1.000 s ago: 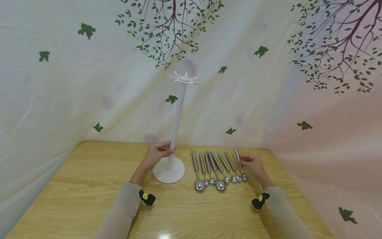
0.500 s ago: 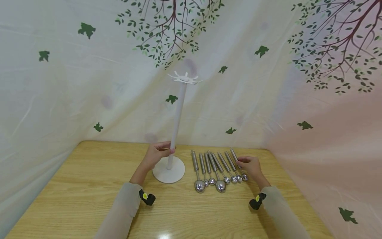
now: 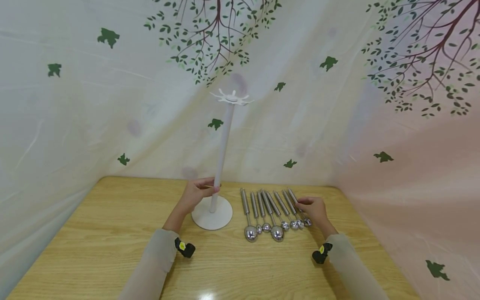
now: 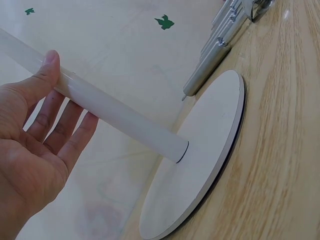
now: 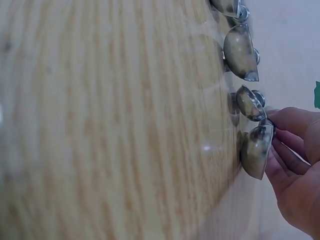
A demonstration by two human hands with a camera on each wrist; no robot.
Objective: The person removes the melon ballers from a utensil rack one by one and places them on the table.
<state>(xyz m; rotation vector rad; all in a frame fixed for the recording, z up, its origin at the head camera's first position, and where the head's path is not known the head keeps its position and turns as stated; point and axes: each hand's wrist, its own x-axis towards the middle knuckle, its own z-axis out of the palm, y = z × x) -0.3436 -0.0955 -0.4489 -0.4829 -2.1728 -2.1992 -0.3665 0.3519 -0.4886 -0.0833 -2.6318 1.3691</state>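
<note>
My left hand [image 3: 195,195] holds the pole of a white rack stand [image 3: 223,154] low down, thumb on one side and fingers on the other. The stand has a round flat base [image 4: 200,150] and a ring of hooks [image 3: 231,98] at its top. On the right, my right hand [image 3: 314,208] pinches the handle of the rightmost metal scoop [image 3: 292,195] between thumb and fingers. That scoop lies at the end of a row of metal scoops [image 3: 251,234], bowls towards me and rounded side up. In the right wrist view its bowl [image 5: 257,152] shows beside my fingers.
The row of scoops stands between the base and my right hand, several touching or overlapping. The wooden table [image 3: 232,271] reaches back to a cloth wall [image 3: 168,137] printed with branches and green leaves.
The rightmost scoop's handle, raised and more upright before, has come down and left beside its neighbour. My right hand moved slightly left with it; my left hand stayed on the pole.
</note>
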